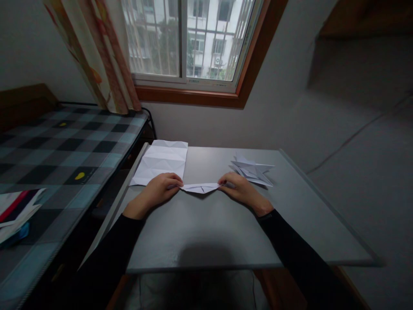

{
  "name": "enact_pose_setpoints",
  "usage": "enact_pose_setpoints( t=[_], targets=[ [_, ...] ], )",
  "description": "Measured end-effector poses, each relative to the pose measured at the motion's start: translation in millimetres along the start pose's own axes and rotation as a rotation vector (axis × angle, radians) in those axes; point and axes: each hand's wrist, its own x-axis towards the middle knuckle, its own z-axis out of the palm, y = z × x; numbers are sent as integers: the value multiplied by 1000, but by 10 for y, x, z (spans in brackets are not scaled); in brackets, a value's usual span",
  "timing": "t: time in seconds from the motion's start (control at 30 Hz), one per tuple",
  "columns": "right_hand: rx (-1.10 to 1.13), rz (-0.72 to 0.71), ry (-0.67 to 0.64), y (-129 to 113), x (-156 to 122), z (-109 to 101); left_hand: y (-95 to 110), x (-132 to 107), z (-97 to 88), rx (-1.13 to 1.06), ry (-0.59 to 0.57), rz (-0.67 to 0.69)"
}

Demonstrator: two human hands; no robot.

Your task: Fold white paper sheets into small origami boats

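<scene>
A narrow piece of folded white paper (201,187) spans the space between my hands, just above or on the grey table. My left hand (162,189) pinches its left end between thumb and fingers. At the opposite end, my right hand (240,189) grips the paper the same way. Behind my left hand lies a white sheet with crease lines (164,157), flat on the table. Several pointed folded paper pieces (253,169) rest together just behind my right hand.
The grey table (206,232) stands against the wall below a barred window (183,43). A bed with a checked cover (80,142) runs along the left, with papers (16,211) lying on it. A patterned curtain (103,56) hangs beside the window.
</scene>
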Motion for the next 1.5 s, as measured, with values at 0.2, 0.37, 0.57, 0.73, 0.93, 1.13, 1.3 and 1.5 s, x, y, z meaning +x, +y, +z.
enact_pose_setpoints(
  t=[0.2, 0.37, 0.57, 0.73, 0.93, 1.13, 1.3, 1.5],
  targets=[
    [81, -33, -15, 57, -14, -30, 42, -32, -57, -193, -15, -10],
    [107, -32, -50, 92, 5, -14, 48, -52, -131, -312, -107, -111],
    [114, -7, -70, 117, 14, 16, 49, -30, -105, -305, -88, -137],
    [63, -6, -62, 174, 37, 94, 80, -14, -66, -313, -98, -139],
    [44, -67, -55, 207, 37, 124, 55, -26, -16, -217, -70, -156],
    [60, -61, -48, 204, 12, 120, 7, -20, -1, -190, -78, -119],
    [100, -50, -45, 180, 11, 139, 4, 1, 12, -212, -63, -107],
    [138, -16, -29, 145, 21, 163, 19, 31, 47, -226, -27, -154]
  ],
)
